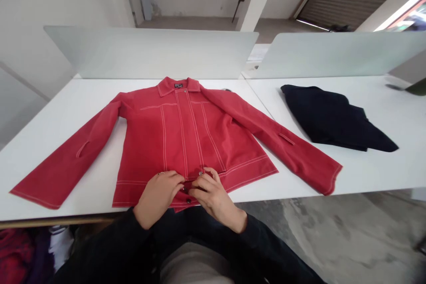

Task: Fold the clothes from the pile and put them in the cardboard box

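A red jacket [149, 142] with white stitching lies front up, its collar away from me and both sleeves spread outward. At the bottom of its front, my left hand [159, 197] has its fingers closed on the cloth by the hem. My right hand [214, 197] grips the lower end of the front flap from the other side, fingers bent close to a metal button [200, 173]. Between the hands, the flap is partly lifted, and a dark button [188, 201] shows on the hem band below. My fingertips partly hide the cloth they hold.
The white table [262, 182] ends just in front of me. A folded black garment [333, 120] lies to the right. Frosted dividers [159, 53] stand along the back. More clothes [16, 253] are below the table at the lower left.
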Demonstrator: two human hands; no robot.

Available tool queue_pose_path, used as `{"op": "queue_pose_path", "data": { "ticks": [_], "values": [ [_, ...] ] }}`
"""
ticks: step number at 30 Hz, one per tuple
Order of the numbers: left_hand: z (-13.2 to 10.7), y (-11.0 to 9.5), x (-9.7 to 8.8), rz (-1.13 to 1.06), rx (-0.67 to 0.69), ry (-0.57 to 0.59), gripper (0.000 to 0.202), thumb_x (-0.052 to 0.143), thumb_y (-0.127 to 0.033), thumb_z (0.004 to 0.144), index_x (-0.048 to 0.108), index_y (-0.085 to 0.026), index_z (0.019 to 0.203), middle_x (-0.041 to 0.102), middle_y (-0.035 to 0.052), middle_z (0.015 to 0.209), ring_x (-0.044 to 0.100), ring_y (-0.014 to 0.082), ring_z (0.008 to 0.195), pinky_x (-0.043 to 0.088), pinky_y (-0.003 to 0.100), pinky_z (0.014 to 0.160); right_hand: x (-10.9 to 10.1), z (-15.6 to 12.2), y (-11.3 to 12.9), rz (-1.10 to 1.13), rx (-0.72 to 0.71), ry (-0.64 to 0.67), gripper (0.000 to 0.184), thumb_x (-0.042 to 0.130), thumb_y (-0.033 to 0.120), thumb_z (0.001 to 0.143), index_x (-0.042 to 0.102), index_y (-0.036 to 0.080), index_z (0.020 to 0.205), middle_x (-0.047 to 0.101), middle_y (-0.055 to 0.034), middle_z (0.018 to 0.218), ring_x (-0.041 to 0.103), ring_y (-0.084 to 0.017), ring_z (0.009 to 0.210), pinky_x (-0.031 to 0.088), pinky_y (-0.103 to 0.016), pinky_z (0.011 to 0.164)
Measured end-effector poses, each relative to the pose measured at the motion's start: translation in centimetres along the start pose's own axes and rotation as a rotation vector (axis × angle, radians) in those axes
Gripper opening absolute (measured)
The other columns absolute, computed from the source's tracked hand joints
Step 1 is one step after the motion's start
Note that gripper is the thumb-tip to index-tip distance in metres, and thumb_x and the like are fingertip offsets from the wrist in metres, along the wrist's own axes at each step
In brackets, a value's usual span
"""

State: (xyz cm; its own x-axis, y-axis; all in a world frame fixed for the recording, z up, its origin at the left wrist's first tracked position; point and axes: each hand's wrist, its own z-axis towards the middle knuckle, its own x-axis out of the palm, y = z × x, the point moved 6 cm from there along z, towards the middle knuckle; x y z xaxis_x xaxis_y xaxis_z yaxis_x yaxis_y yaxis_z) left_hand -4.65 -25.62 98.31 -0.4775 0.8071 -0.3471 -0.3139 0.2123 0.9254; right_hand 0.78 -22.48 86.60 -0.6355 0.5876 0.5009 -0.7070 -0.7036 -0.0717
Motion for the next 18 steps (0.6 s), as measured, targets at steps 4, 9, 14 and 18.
{"op": "queue_pose_path", "data": {
  "ticks": [4, 9, 14, 18],
  "values": [
    [1.3, -0.1, -0.4, 0.028, -0.091, 0.108, 0.012, 0.054, -0.024, 0.09, 0.065, -0.02, 0.09, 0.069, 0.003, 0.094, 0.066, 0.0211, 0.086, 0.048, 0.032, 0.073, 0.2, 0.2, 0.0, 0.044, 0.014, 0.005, 0.015, 0.05, 0.023, 0.098, 0.064, 0.02, 0.093, 0.069, 0.0003, 0.089, 0.056, -0.013, 0.086, 0.026, -0.041, 0.106],
    [1.8, -0.3, -0.5, 0.075, -0.059, 0.205, 0.013, 0.052, -0.021, 0.088, 0.064, -0.019, 0.082, 0.069, 0.0046, 0.088, 0.065, 0.0239, 0.087, 0.047, 0.034, 0.073, 0.4, 1.1, 0.0, 0.107, 0.048, 0.03, 0.018, 0.049, 0.022, 0.098, 0.064, 0.02, 0.09, 0.068, 0.0015, 0.081, 0.057, -0.012, 0.082, 0.027, -0.039, 0.105],
    [1.8, -0.5, -0.9, 0.004, 0.032, 0.125, 0.021, 0.039, -0.019, 0.092, 0.061, -0.019, 0.094, 0.065, 0.0068, 0.102, 0.061, 0.0214, 0.095, 0.045, 0.032, 0.081, 0.0, 1.7, -0.3, 0.103, 0.061, 0.056, 0.01, 0.056, 0.023, 0.094, 0.066, 0.021, 0.095, 0.069, 0.001, 0.087, 0.057, -0.014, 0.088, 0.023, -0.039, 0.106],
    [2.0, 0.4, -0.7, -0.174, -0.103, 0.122, 0.018, 0.04, -0.022, 0.09, 0.058, -0.022, 0.092, 0.068, 0.0023, 0.091, 0.063, 0.0206, 0.085, 0.042, 0.031, 0.071, -0.4, 2.2, -0.5, 0.111, 0.085, 0.033, 0.011, 0.056, 0.022, 0.094, 0.066, 0.022, 0.092, 0.068, 0.0011, 0.087, 0.055, -0.014, 0.087, 0.026, -0.038, 0.102]
  ]
}}
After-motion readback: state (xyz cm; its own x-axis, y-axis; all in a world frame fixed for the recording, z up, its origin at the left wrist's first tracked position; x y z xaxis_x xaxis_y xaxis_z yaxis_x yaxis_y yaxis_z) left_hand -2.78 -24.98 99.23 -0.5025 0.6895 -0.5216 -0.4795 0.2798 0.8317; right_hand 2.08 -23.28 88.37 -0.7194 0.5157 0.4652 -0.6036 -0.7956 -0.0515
